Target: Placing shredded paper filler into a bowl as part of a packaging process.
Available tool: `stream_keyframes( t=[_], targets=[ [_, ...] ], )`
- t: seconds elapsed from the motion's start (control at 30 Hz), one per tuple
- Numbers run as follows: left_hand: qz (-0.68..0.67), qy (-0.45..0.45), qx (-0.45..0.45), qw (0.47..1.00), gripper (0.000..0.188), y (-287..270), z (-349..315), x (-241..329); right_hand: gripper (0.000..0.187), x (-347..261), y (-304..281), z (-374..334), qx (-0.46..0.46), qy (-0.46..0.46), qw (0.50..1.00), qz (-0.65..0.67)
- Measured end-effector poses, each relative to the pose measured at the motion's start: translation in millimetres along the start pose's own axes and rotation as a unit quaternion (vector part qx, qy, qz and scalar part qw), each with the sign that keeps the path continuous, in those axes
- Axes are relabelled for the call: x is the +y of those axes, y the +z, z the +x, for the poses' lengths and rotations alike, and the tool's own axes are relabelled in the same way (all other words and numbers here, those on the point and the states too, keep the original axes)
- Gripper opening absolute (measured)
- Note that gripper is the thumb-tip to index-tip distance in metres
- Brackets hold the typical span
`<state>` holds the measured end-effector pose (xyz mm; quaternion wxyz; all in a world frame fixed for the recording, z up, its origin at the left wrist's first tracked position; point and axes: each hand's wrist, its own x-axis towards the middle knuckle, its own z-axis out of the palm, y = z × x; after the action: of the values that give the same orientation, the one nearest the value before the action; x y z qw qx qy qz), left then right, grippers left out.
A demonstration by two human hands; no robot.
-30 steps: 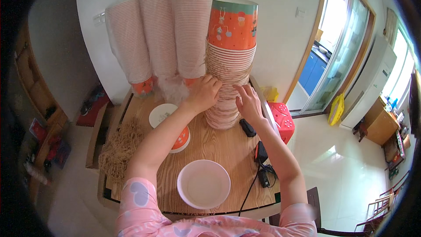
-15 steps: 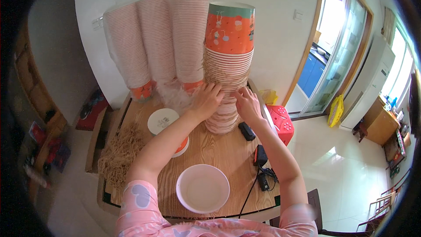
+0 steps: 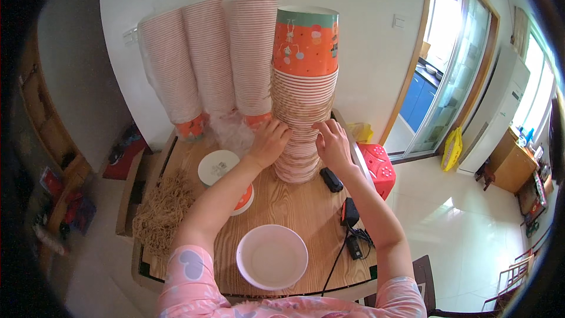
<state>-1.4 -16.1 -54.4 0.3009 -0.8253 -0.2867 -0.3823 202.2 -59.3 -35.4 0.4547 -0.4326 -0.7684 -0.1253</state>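
Note:
In front of me a tall stack of orange paper tubs (image 3: 305, 53) stands on the table, pale rims packed closely below the orange top one. Tan strands run around the middle of the stack. My left hand (image 3: 272, 141) is at the stack's left side with its fingers curled against the rims. On the opposite side my right hand (image 3: 332, 141) grips the stack at about the same height, fingers bent. The fingertips are partly hidden, so any strand between them cannot be made out.
Three plastic-wrapped stacks of tubs (image 3: 215, 59) lean by the wall. A pile of tan strands (image 3: 165, 212), a white round lid (image 3: 218, 167), a white bowl (image 3: 272, 257), and black chargers with a cable (image 3: 353, 244) lie on the wooden table (image 3: 235, 253). A red stool (image 3: 376, 168) stands at right.
My left hand has moved slightly left and down along the stack. The right hand stays at nearly the same place. The whole view has shifted a little.

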Motion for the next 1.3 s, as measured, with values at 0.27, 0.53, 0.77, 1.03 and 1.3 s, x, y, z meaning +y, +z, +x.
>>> stream_keyframes(
  t=[0.27, 0.53, 0.77, 1.03, 1.3],
  targets=[
    [0.012, 0.001, 0.012, 1.000, 0.010, 2.6, 5.4, 5.0, 0.023, 3.7, -1.5, -4.2, -0.003, 0.004, 1.000, 0.010],
    [-0.090, -0.033, -0.025, 0.995, 0.016, -11.4, 7.9, 0.1, 0.024, 1.4, -0.9, -12.8, -0.025, -0.001, 1.000, 0.010],
    [-0.045, -0.022, -0.030, 0.998, 0.022, -9.9, -2.2, 0.4, 0.008, 9.0, 18.0, -27.9, -0.134, 0.003, 0.990, -0.029],
    [-0.038, -0.014, -0.015, 0.999, 0.022, -2.9, -6.1, -3.2, 0.009, 3.1, 11.6, -26.3, -0.128, 0.004, 0.992, -0.015],
    [-0.003, 0.004, 0.007, 1.000, 0.018, 1.2, -2.4, -1.4, 0.008, -0.5, 11.5, -27.1, -0.137, 0.014, 0.990, -0.010]
  ],
)
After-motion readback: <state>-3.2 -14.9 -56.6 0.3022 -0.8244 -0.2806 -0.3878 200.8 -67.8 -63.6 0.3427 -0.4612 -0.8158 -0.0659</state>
